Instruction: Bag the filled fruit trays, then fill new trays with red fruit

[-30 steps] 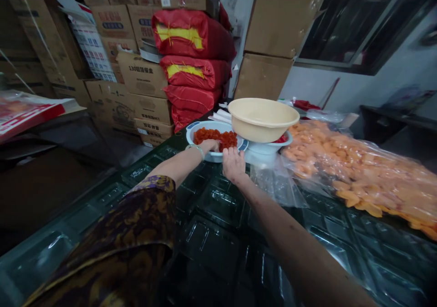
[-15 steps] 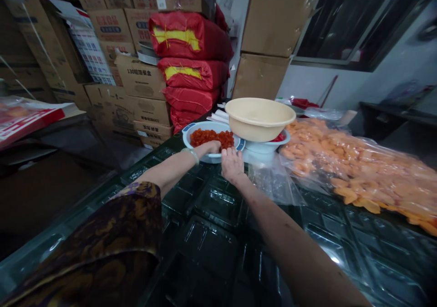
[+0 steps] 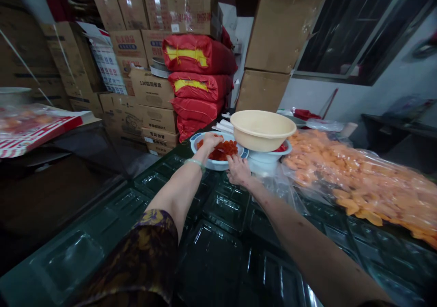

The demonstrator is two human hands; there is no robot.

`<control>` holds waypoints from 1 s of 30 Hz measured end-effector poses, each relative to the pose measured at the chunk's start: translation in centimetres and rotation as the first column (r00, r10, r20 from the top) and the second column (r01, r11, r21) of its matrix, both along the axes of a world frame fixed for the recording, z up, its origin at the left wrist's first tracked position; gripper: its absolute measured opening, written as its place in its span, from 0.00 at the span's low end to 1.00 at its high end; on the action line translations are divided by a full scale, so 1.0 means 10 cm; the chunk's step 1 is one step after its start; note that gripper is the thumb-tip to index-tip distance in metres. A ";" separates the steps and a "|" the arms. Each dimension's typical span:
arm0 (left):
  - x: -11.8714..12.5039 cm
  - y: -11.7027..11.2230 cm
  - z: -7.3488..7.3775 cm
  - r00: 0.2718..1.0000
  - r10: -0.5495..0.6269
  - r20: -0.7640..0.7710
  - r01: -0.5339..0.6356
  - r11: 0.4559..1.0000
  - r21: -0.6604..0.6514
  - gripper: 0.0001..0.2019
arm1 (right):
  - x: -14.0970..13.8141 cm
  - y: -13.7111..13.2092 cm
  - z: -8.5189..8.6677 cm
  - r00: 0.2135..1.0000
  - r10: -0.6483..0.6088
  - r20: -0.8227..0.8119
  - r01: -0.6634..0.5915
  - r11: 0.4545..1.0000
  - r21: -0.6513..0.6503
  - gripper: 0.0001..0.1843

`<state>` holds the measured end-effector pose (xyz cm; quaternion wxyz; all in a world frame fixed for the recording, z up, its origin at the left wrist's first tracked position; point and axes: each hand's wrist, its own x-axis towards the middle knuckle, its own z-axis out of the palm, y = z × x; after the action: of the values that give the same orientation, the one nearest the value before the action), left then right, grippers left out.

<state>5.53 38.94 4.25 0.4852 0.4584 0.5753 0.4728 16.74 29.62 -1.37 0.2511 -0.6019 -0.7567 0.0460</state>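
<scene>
The left hand [image 3: 212, 142] reaches into a white plastic bowl [image 3: 212, 163] with blue handles, its fingers bunched against the left edge of a heap of glossy red-orange pieces [image 3: 225, 151]. Whether those fingers hold any pieces or only touch them cannot be told. The heap lies just right of the left hand and on the far side of the right hand [image 3: 239, 170], which sits lower, curled at the bowl's near rim, its grip unclear. The left hand is the nearer to the heap. The bowl's long axis runs left to right, and a cream plastic basin [image 3: 262, 131] overhangs its right side.
</scene>
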 end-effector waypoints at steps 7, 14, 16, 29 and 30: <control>-0.49 -0.81 0.15 0.949 -0.200 0.243 0.193 0.980 0.052 0.11 | -0.28 -0.29 0.42 0.787 -0.078 -0.612 -0.016 0.989 -0.147 0.24; -1.01 -1.94 -0.03 0.996 -0.085 0.033 0.069 0.938 0.339 0.10 | -1.26 -1.03 0.70 -0.310 -0.527 -0.791 -0.592 0.758 -0.273 0.25; -1.16 -2.16 -0.11 0.979 0.070 -0.192 0.039 0.858 0.511 0.13 | -1.50 -1.21 0.70 -0.430 -0.550 -0.716 -0.593 0.770 -0.235 0.20; -1.72 -2.81 -0.31 0.786 0.617 0.034 -0.480 0.574 0.663 0.07 | -2.32 -1.67 0.39 -0.414 -0.707 -0.573 -0.656 0.668 -0.350 0.18; -1.73 -2.79 -0.30 0.789 0.599 0.135 -0.550 0.591 0.591 0.08 | -2.34 -1.67 0.37 -0.402 -0.720 -0.566 -0.665 0.654 -0.360 0.19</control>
<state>-11.72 11.01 1.26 0.1122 0.3954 0.5291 0.7424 -6.63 12.91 2.36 0.4749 -0.3097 -0.0182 0.8235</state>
